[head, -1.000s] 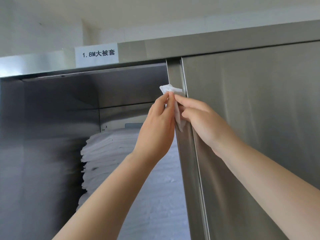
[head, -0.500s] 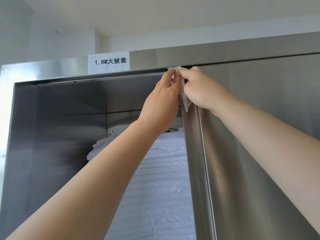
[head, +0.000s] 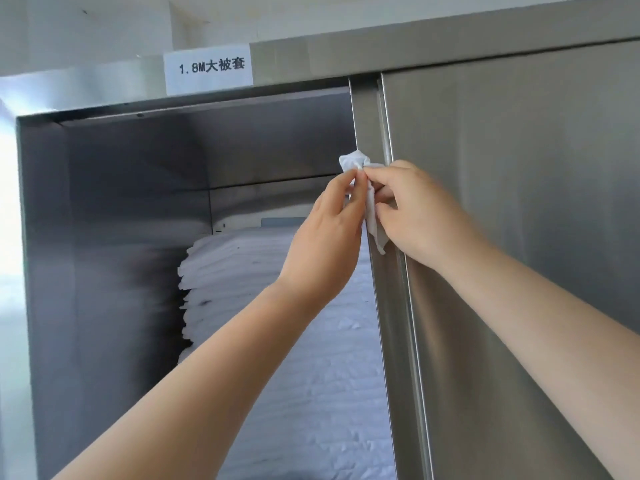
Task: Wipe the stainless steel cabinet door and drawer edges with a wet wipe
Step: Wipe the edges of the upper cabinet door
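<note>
Both hands on the wipe (head: 371,216) at the door edge (head: 367,116), the narrow vertical strip at the left of the steel door (head: 519,202), w/ the open cabinet bay (head: 138,202) to its left. L hand (head: 325,233) pinches the bunched top of the wipe btwn thumb & forefinger, other fingers loosely curled. R hand (head: 419,213) pinches it from the right, fingers curled, pressing it to the strip; a loose tail hangs below. Change: half a sec ago the hands were right up at the top rail (head: 415,50); now they're lower on the edge, well below it, so the stroke is running down. Top of the edge prob. done; the long stretch below the hands looks not yet wiped. Drawer edges not in view. Far inside the bay, stacked white linen (head: 242,265); a label (head: 209,69) on the rail above.
</note>
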A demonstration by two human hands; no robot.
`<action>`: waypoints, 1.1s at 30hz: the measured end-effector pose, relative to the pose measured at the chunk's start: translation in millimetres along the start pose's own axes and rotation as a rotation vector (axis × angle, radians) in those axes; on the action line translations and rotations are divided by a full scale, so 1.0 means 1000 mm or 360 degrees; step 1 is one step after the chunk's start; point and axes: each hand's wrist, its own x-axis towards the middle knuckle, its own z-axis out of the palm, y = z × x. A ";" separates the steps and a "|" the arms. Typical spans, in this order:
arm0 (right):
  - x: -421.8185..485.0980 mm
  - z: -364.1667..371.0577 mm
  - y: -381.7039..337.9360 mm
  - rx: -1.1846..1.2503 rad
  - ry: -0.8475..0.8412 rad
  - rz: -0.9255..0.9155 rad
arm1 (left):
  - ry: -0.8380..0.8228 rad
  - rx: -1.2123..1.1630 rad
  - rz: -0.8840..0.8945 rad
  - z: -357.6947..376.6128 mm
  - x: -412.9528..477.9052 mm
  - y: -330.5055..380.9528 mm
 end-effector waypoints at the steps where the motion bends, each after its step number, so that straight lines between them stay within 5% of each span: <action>1: -0.017 0.007 0.003 -0.0006 0.0060 -0.0004 | -0.0029 -0.0021 -0.0001 0.003 -0.016 0.005; 7: -0.120 0.048 0.014 -0.0101 0.0228 -0.0009 | -0.0212 -0.0125 -0.0015 0.025 -0.112 0.033; 20: -0.310 0.113 0.037 -0.0188 0.0073 0.0238 | -0.0587 -0.0223 -0.0211 0.054 -0.290 0.104; 26: -0.414 0.141 0.037 -0.0166 -0.0179 0.0507 | -0.1003 -0.0238 -0.0183 0.065 -0.383 0.138; 33: -0.497 0.166 0.035 -0.0247 -0.0818 0.1014 | -0.1570 -0.0394 -0.0258 0.069 -0.452 0.170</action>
